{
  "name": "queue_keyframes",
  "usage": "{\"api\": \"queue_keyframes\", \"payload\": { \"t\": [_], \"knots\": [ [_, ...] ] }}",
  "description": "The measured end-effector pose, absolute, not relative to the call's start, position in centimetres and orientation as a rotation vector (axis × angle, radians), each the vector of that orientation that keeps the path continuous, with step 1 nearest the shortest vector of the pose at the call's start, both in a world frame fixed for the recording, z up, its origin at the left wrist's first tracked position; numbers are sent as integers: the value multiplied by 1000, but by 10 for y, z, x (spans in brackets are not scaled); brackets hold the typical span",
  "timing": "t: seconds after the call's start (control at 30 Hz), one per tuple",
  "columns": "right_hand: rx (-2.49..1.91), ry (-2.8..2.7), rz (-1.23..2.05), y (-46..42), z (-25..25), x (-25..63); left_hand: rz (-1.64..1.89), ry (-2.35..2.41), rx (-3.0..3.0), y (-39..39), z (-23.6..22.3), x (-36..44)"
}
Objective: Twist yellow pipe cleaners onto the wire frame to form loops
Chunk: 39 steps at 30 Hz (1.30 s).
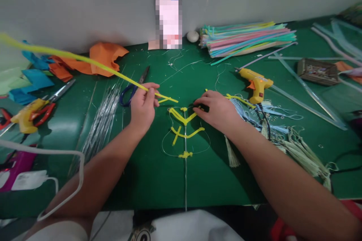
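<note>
My left hand (144, 107) is closed in a pinch on a long yellow pipe cleaner (85, 60) that runs up and away to the far left; its short end pokes out to the right of my fingers. My right hand (217, 111) lies palm down with the fingers pressing on the top right of a thin wire frame (186, 150) on the green mat (158, 180). Yellow pipe cleaner pieces (183, 118) are wrapped on the frame in a V, a curve and a small knot. Whether the right hand grips anything is hidden.
Blue-handled scissors (132, 88) lie behind my left hand, a yellow glue gun (256, 83) right of my right hand. Coloured straws (246, 37) are stacked at the back, orange paper (104, 56) back left, silver wires (102, 120) left, tassels (299, 150) right, a second glue gun (28, 115) far left.
</note>
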State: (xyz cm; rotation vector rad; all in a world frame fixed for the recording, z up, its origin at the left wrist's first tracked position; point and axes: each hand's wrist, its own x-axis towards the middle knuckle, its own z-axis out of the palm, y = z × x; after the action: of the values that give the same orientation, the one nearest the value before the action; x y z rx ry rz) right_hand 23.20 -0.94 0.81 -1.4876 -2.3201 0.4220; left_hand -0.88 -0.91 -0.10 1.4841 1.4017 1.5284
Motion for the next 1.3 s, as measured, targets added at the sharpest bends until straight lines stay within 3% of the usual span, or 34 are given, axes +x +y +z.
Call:
{"api": "queue_keyframes", "payload": {
  "t": [0.3, 0.93, 1.3],
  "knots": [
    [-1434, -2210, 425, -10, 6, 228, 1493, 1352, 1457, -10, 2, -4],
    [-1361, -2306, 356, -5, -3, 219, 1315, 1377, 2042, -30, 7, 4],
    [-1391, -1793, 916, -12, 4, 226, 1315, 1375, 1454, -22, 7, 5]
  ]
}}
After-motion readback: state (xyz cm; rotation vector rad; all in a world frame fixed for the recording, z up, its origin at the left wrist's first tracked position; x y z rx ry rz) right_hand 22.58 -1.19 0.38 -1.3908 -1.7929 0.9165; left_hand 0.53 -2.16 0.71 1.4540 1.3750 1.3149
